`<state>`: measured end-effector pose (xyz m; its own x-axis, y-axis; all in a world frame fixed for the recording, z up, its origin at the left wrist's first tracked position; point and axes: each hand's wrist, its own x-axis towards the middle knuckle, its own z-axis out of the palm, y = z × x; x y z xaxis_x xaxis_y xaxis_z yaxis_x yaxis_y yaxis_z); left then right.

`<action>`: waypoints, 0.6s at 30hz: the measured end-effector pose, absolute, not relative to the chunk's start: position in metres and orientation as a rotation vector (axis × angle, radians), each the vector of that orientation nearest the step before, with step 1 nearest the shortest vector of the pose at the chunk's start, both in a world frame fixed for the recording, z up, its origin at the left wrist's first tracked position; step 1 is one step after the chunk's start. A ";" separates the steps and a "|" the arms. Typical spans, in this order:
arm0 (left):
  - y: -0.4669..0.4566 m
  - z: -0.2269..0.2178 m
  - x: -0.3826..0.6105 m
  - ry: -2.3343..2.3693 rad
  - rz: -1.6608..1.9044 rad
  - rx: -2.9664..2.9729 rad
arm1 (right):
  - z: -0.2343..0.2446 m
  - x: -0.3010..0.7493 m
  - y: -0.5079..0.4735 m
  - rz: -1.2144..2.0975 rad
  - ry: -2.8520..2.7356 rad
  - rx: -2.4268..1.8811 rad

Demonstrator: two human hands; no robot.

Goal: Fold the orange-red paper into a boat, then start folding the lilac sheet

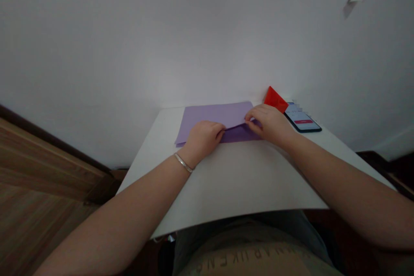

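Note:
A sheet of purple paper (pixel 210 117) lies on a white table (pixel 239 181) close to the wall, with its near edge folded up and over. My left hand (pixel 203 138) is curled with its fingertips pressing on the folded edge; a silver bracelet sits on that wrist. My right hand (pixel 270 123) pinches the same folded edge a little to the right, fingers closed on the paper.
A red folded paper shape (pixel 274 100) leans at the wall behind my right hand. A phone (pixel 302 121) with a lit screen lies beside it on the table's far right. Wooden flooring (pixel 39 181) shows to the left.

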<state>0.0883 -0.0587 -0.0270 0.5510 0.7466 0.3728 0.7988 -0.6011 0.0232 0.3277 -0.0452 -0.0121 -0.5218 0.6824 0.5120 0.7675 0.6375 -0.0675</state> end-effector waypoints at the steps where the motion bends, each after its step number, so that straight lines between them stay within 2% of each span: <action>1: -0.059 -0.026 0.088 -1.327 -0.551 -2.587 | -0.013 0.330 -0.044 -0.219 -2.280 -1.128; 6: -0.061 -0.023 0.085 -1.395 -0.672 -2.415 | -0.024 0.347 -0.034 -0.050 -1.881 -1.152; 10: -0.065 -0.019 0.084 -1.394 -0.814 -2.360 | -0.033 0.356 -0.023 0.131 -1.825 -1.202; 18: -0.073 -0.014 0.090 -1.274 -0.694 -2.498 | -0.032 0.361 -0.015 -0.017 -1.851 -1.180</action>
<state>0.0903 -0.0733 -0.0136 0.5037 0.6904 0.5193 0.8107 -0.5855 -0.0080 0.3606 -0.0149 -0.0315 -0.1270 0.7121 0.6905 0.7244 0.5421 -0.4259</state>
